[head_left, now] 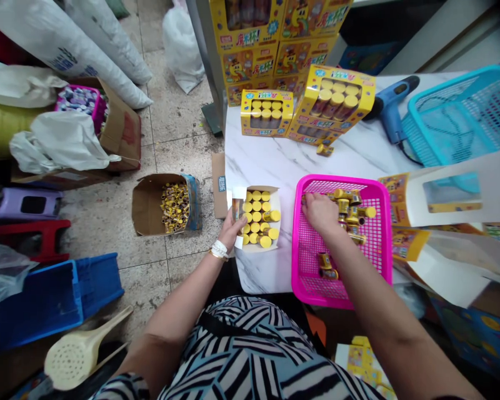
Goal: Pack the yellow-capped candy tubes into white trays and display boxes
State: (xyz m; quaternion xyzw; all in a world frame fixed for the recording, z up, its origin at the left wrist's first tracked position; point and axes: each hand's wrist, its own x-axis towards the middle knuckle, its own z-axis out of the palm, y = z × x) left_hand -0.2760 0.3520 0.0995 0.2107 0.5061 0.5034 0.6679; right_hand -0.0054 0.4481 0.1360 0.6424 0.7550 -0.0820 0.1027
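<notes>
My left hand (pixel 234 226) is closed on the left side of an open cardboard box (pixel 278 236) at the table's front left edge. Inside it, several small tubes with yellow caps (pixel 256 206) stand in rows; a few at the right tilt or stick out. My right hand (pixel 320 211) reaches into a pink basket (pixel 295 250), its fingers curled down at the left inner side; what they hold, if anything, is hidden. Loose yellow-capped tubes (pixel 352 214) lie in a heap right of this hand, and a few more lie nearer the basket's front.
Filled yellow window boxes (pixel 266 113) stand at the back, beside a stack of more. One tube (pixel 325 150) lies before them. A blue heat gun (pixel 394 105) and a turquoise basket (pixel 416 119) sit back right. Unfolded box blanks (pixel 445 191) lie right. A carton (pixel 150 203) of tubes stands on the floor.
</notes>
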